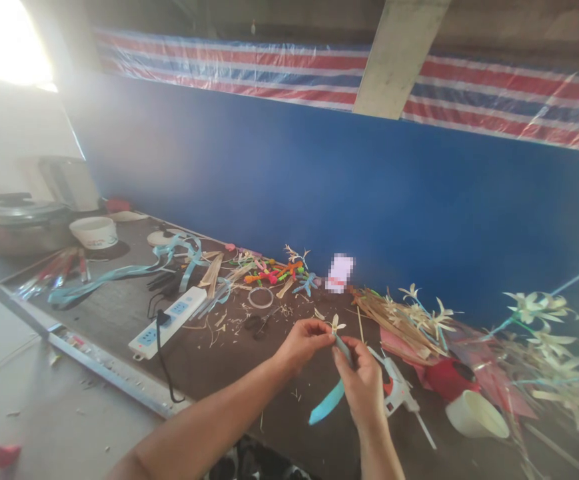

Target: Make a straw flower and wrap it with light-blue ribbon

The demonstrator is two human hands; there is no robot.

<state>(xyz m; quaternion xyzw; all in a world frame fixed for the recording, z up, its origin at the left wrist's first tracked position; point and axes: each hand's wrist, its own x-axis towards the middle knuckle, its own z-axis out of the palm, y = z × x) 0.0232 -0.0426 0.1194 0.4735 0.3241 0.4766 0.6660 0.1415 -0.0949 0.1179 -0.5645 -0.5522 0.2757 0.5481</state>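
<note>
Over the brown table my left hand (303,343) and my right hand (360,377) meet, thumbs and fingers pinched close together. Between them stands a small cream flower (338,324) with narrow petals; my left fingertips grip it at its base. A light blue ribbon (327,404) runs through my right fingers, its loose end hanging below the hand. Part of the ribbon lies against the flower's base, but the fingers hide how the two join. Just right of my right hand lies a white glue gun (400,388).
A white power strip (169,323) with a black cable, dark scissors (260,323) and a clear ring (260,298) lie left of my hands. Finished-looking cream flowers (544,310) and a white cup (476,413) are at right. A bowl (94,232) and a pot (19,223) stand far left.
</note>
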